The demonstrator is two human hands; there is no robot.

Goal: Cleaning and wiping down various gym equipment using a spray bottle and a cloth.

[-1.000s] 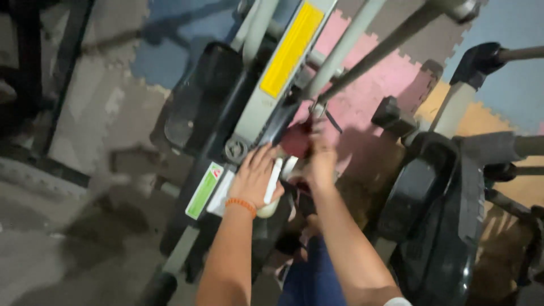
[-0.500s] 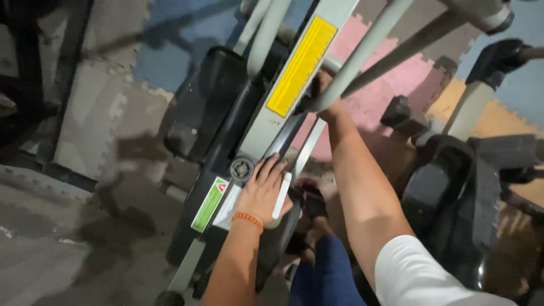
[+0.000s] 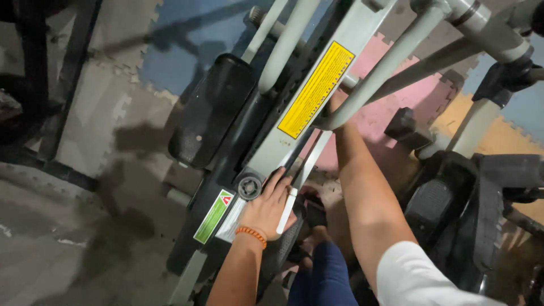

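A grey exercise machine frame (image 3: pixel 272 144) with a yellow label (image 3: pixel 316 89) runs diagonally through the head view. My left hand (image 3: pixel 268 205), an orange band at its wrist, lies flat on the lower frame beside a black bolt knob (image 3: pixel 249 186) and holds a thin white strip (image 3: pixel 290 204) against it. My right hand (image 3: pixel 336 102) reaches up behind the frame near a curved grey tube (image 3: pixel 385 68); its fingers are mostly hidden, so I cannot tell what it grips.
A black foot pedal (image 3: pixel 212 110) sits left of the frame, another black pedal (image 3: pixel 439 204) to the right. Coloured foam floor mats (image 3: pixel 396 90) lie underneath. Dark metal rails (image 3: pixel 68 73) stand at the far left. My blue-clad leg (image 3: pixel 320 277) is below.
My right hand has moved from low beside the left hand up along the frame and behind it. The left hand has stayed on the lower frame. The camera has moved closer.
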